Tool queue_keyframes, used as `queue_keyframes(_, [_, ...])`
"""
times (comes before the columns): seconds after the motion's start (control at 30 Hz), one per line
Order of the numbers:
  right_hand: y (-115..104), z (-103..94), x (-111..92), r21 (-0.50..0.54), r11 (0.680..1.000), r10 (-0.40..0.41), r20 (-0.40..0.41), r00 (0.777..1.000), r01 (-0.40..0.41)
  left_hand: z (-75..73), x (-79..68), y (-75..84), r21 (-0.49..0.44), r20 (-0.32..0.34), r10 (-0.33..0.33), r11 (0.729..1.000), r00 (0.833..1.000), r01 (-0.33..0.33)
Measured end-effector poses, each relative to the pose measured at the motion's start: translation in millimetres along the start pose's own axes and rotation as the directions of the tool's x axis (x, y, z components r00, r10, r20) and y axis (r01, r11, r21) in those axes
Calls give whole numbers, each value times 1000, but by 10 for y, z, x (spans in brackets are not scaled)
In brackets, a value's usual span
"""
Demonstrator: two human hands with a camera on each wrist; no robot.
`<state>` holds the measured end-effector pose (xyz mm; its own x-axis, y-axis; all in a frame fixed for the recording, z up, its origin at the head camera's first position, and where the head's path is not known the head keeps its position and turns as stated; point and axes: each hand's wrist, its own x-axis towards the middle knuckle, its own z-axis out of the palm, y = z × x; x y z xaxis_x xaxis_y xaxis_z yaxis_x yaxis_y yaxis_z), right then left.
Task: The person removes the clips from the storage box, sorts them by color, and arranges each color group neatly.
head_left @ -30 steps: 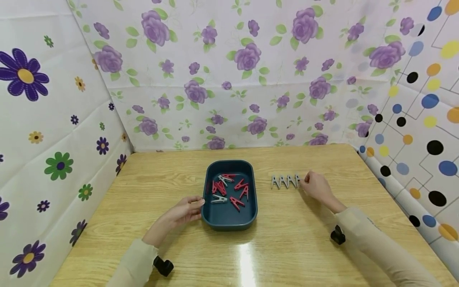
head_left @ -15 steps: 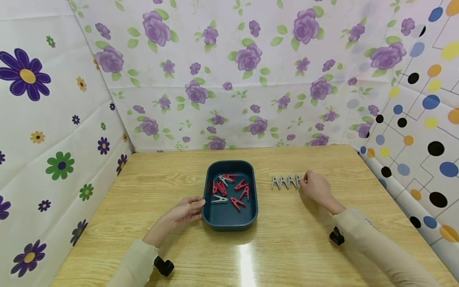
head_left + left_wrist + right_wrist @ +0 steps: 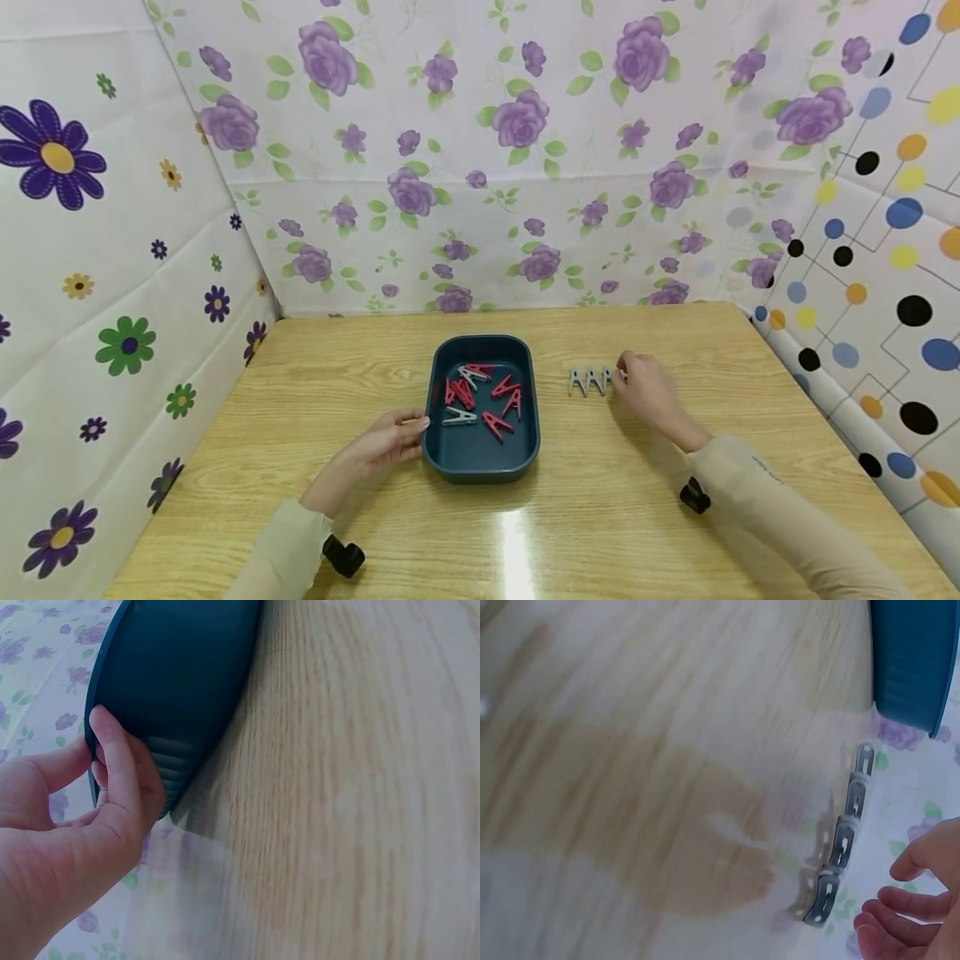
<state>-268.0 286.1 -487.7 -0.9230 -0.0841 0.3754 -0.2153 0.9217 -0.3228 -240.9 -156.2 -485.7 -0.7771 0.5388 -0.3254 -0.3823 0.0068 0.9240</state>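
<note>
My left hand (image 3: 390,437) grips the left rim of a dark blue plastic tub (image 3: 480,465), thumb on one side of the rim and fingers on the other in the left wrist view. Several red clothespins (image 3: 495,425) and a few pale ones (image 3: 459,417) lie loose inside it. To the tub's right, a row of grey clothespins (image 3: 591,379) stands on the table, legs spread, joined end to end. At the row's right end is my right hand (image 3: 651,398), which covers the last clothespin in the head view. The right wrist view shows its fingers loosely bent, apart from the row, holding nothing.
A wooden table (image 3: 337,350) carries everything. Flower-printed cloth (image 3: 465,208) hangs behind its back edge, and patterned cloths flank the left and right sides. Black wrist cameras (image 3: 343,557) sit below both cuffs.
My right hand has moved left, from beside the row's right end to over its last clothespin in the head view. The left hand and the tub have stayed put.
</note>
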Motion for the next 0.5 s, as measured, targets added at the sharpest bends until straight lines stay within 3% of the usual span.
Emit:
queue_keyframes(0.27, [-87, 34, 22, 34, 999, -5, -7, 1000, 6, -9, 10, -11, 28, -1, 1, 1000, 1000, -1])
queue_keyframes(0.5, [-165, 59, 57, 65, 995, -69, -23, 997, 71, -20, -3, -4, 40, 8, 13, 999, 1000, -13])
